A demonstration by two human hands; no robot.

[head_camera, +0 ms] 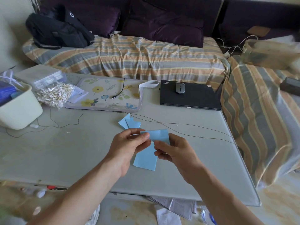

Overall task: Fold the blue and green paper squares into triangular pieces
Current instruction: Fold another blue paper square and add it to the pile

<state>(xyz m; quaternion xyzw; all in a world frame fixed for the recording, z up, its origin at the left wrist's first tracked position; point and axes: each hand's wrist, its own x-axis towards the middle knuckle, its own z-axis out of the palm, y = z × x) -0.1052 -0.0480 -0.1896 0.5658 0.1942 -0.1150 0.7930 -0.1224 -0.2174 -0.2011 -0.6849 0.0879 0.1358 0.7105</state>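
Note:
Both my hands hold a light blue paper (pixel 159 135) above the middle of the glass table (pixel 65 156). My left hand (pixel 128 146) pinches its left upper edge between thumb and forefinger. My right hand (pixel 174 151) grips its lower right part with curled fingers. Below the hands another blue paper piece (pixel 146 159) shows; whether it is part of the held sheet or lies flat on the table I cannot tell. A small pile of folded blue pieces (pixel 129 122) lies just beyond my hands. No green paper is visible.
A closed black laptop (pixel 190 96) with a grey mouse (pixel 180 88) sits at the back right. A flowered mat (pixel 105 95) with a cable, a bag of small sticks (pixel 55 94) and a cream bin (pixel 17 108) stand at the back left. Thin wires (pixel 186 129) cross the table.

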